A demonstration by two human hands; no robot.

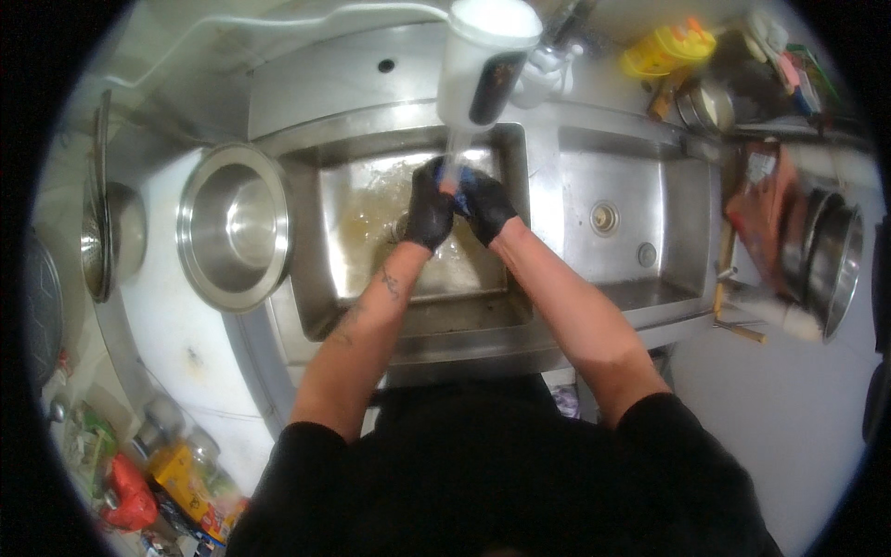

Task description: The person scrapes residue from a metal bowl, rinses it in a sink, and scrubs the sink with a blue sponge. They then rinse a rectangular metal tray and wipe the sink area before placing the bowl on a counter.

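Both my hands wear black gloves and meet over the left sink basin (311,278), beneath a thin stream of water. The stream falls from a white cylindrical water filter (461,70) with a dark panel. My left hand (431,209) is closed against one side of a small blue object (457,178). From the other side my right hand (486,210) closes round it too. The gloves cover most of this object, so whether it is a cloth or a scrubber cannot be made out. Shallow, yellowish water lies on the basin's bottom below my hands.
A wide steel bowl (195,227) stands on the white counter (176,334) at left. The right basin (640,209) has a drain. Pots and pans (835,260) sit at the far right, near a yellow container (657,51). Bags (130,497) crowd the lower left.
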